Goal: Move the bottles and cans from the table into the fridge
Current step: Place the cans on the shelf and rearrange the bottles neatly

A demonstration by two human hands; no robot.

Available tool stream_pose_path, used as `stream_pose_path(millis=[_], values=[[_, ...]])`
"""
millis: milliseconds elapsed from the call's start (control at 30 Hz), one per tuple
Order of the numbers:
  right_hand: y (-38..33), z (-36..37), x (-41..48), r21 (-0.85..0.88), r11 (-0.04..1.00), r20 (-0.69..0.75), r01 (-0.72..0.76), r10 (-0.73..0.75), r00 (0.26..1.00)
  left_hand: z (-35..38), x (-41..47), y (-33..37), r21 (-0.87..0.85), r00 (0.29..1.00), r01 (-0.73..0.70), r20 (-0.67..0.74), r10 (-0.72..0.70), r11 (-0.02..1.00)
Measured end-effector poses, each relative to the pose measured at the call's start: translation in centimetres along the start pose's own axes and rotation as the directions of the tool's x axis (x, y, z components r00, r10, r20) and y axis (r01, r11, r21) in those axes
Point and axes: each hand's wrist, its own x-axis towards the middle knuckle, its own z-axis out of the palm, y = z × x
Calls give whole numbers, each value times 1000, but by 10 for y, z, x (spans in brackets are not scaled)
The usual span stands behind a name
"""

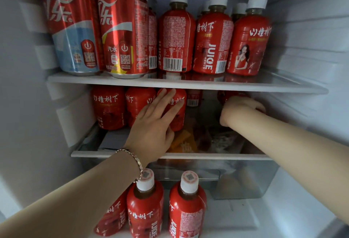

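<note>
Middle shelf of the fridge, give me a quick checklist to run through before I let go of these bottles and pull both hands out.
1. Left hand lies flat against the third bottle of the front row, fingers spread, not wrapped: ok to withdraw.
2. That bottle stands upright: ok.
3. Right hand is curled over a bottle further back; whether that one stands steady: cannot tell, the hand hides it.
4. Free space on the middle shelf between the two hands: ok.
5. Top shelf has cans and bottles packed across its front: not ok for more there.
6. Bottles on the fridge floor stand under the left forearm: not ok, mind them when pulling back.
</note>
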Motion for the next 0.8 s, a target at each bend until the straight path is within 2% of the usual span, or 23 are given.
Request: stream_pose_path(millis=[67,133,267,333,400,467,533,633,700,733,800], values=[[9,-2,-8,25,996,11,83,-83,996,-1,-1,1,0,1000,4,2,-4,1000],[15,-1,-13,63,980,-64,189,-185,981,-2,-1,2,-8,1000,-1,-5,1,1000],[23,2,-18,331,866,-387,375,-238,891,-3,-1,3,-4,1000,6,1,-6,1000],[24,2,-20,485,745,-530,458,-166,831,-3,-1,3,4,1000,10,6,-10,1000],[21,3,-22,614,595,-591,518,-88,802,-3,-1,4,8,1000,11,9,-11,1000],[15,8,-24,704,403,-643,585,13,766,-3,-2,4,22,1000,16,18,-16,1000],[11,13,-23,749,227,-655,623,108,748,-3,-1,4,28,1000,18,19,-18,999],[9,17,-21,733,98,-678,673,170,715,-2,-2,4,25,1000,20,23,-21,999],[5,21,-21,753,-12,-632,658,267,728,-2,-2,4,27,1000,22,18,-22,999],[0,23,-23,774,-102,-570,625,320,757,-2,-2,4,27,1000,21,18,-22,999],[-13,23,-26,778,-228,-511,585,310,802,-1,-1,3,25,1000,23,17,-24,999]])
